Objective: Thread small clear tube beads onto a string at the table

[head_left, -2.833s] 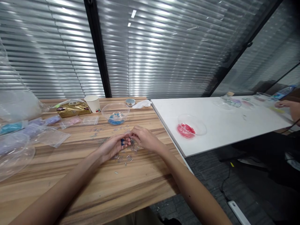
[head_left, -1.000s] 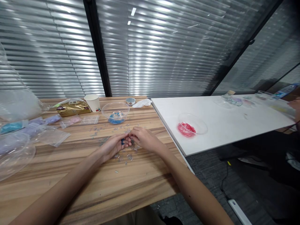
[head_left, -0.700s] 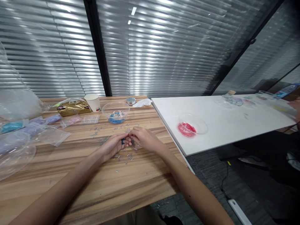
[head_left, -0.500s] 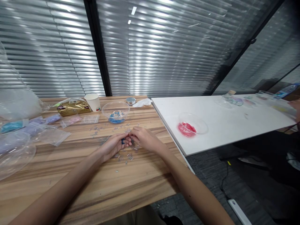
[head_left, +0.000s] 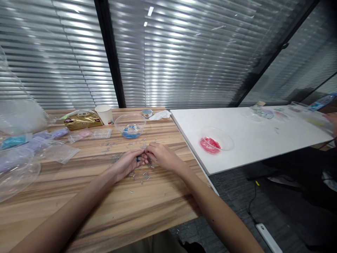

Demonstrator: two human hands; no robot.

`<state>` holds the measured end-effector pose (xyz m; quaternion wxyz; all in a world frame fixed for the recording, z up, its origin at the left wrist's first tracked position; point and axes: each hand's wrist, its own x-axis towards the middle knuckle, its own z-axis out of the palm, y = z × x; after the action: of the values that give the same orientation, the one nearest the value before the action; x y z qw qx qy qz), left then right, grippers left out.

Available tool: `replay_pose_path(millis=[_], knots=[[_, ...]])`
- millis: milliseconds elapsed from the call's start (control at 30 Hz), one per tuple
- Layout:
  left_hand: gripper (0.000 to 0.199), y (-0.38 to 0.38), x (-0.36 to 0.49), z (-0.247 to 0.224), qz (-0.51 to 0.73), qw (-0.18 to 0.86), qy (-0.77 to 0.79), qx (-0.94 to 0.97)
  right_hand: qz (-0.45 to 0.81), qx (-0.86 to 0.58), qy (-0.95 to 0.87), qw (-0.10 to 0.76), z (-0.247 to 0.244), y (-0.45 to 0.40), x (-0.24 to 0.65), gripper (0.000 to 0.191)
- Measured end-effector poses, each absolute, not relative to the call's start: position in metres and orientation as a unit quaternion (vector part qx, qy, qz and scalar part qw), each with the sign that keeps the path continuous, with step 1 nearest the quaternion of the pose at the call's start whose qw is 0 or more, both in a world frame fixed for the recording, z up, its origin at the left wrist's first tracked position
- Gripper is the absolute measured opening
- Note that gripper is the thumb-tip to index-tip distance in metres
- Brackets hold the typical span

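My left hand (head_left: 129,163) is turned palm inward above the wooden table (head_left: 126,218), its fingers curled. A small dark blue piece (head_left: 138,159) shows at those fingers; its kind is too small to make out. Fingertip to fingertip with it, my right hand (head_left: 161,154) is closed in a pinch, and whatever lies in the pinch is hidden. Small clear tube-like pieces (head_left: 144,175) are scattered under and around both hands. Just beyond them stands a clear bowl (head_left: 143,123) with blue bits (head_left: 131,132) in its bottom.
Behind are a paper cup (head_left: 104,115), a gold packet (head_left: 83,120), a round tin (head_left: 146,113) and a tissue (head_left: 160,115). Plastic bags (head_left: 59,153) crowd the left. On the white table (head_left: 237,140), a clear bowl (head_left: 225,138) holds red bits. Another person's hand (head_left: 332,121) appears far right.
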<state>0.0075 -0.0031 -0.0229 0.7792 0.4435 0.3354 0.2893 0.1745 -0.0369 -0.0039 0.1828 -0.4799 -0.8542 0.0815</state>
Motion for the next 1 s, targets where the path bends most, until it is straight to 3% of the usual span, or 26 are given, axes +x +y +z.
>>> replay_pose_path(millis=[1000], knots=[[0.016, -0.0046, 0.0094, -0.0219, 0.291, 0.764, 0.355, 0.454, 0.086, -0.501, -0.844, 0.173, -0.0025, -0.0406, 0.1707, 0.018]])
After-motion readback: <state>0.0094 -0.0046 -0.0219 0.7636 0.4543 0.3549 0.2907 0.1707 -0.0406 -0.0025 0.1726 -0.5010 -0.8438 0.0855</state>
